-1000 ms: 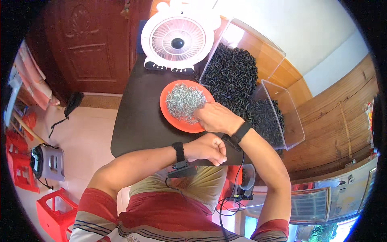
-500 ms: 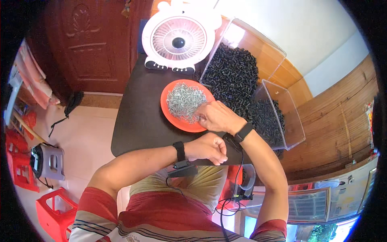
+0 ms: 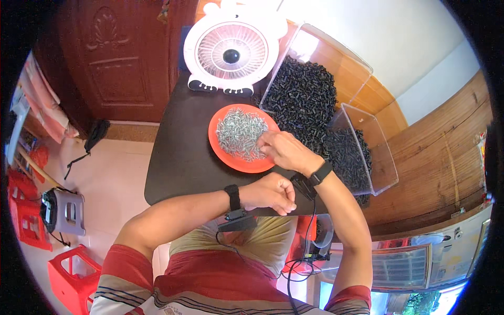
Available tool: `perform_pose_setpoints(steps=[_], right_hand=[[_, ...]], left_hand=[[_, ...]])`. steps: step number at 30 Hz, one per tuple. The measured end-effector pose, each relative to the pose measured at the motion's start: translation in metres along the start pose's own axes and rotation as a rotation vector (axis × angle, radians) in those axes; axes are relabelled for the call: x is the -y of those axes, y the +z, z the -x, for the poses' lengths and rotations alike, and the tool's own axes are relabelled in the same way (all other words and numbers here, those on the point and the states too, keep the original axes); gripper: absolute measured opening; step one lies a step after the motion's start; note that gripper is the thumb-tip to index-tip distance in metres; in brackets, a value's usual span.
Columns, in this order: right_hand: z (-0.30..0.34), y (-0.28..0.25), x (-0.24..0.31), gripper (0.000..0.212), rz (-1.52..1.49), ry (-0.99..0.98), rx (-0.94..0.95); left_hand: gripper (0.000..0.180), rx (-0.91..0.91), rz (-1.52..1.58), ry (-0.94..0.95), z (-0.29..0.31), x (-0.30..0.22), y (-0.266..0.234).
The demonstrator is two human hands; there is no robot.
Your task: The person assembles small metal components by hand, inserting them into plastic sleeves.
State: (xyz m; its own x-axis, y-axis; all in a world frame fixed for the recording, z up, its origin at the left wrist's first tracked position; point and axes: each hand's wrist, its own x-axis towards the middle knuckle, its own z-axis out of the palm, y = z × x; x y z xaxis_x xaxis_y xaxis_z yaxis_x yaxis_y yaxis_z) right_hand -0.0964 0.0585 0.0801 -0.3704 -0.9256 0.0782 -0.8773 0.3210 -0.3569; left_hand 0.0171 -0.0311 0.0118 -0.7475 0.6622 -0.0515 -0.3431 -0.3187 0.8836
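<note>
A round red plate (image 3: pixel 217 147) stands on the dark table, heaped with small silver screws (image 3: pixel 241 132). My right hand (image 3: pixel 287 151) reaches over the plate's right edge, fingertips curled together at the side of the screw heap. Whether a screw is between them is too small to see. My left hand (image 3: pixel 269 192) hangs by the table's near edge, just below the plate, with thumb and fingers pinched together. What that pinch holds, if anything, is hidden. To the right of the plate lies a large heap of small black cylindrical pieces (image 3: pixel 302 97).
A white animal-shaped fan (image 3: pixel 231 55) stands behind the plate. Clear plastic bins (image 3: pixel 386 152) hold the black pieces along the right side. Cables (image 3: pixel 290 262) run from my wristbands past my lap. Red stools (image 3: pixel 73 278) stand on the floor at left.
My right hand has shifted slightly to the right, its fingertips a little higher at the edge of the screws. My left hand stays in place, still pinched.
</note>
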Motion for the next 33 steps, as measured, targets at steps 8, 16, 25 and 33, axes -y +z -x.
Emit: perform_pose_setpoints(steps=[8, 16, 25, 33], right_hand=[[0.028, -0.007, -0.002, 0.012, -0.333, 0.311, -0.124], [0.098, 0.000, 0.008, 0.005, -0.732, 0.445, -0.484], [0.147, 0.041, 0.039, 0.005, -0.755, 0.431, -0.619], [0.152, 0.049, 0.043, 0.005, -1.011, 0.354, -0.669]], left_hand=[[0.016, 0.019, 0.035, 0.019, 0.000, 0.000, -0.001], [0.018, -0.116, 0.097, 0.026, 0.002, -0.006, 0.000], [0.018, -0.122, 0.206, 0.061, -0.001, -0.004, 0.002], [0.018, -0.126, 0.222, 0.061, 0.002, -0.009, 0.004]])
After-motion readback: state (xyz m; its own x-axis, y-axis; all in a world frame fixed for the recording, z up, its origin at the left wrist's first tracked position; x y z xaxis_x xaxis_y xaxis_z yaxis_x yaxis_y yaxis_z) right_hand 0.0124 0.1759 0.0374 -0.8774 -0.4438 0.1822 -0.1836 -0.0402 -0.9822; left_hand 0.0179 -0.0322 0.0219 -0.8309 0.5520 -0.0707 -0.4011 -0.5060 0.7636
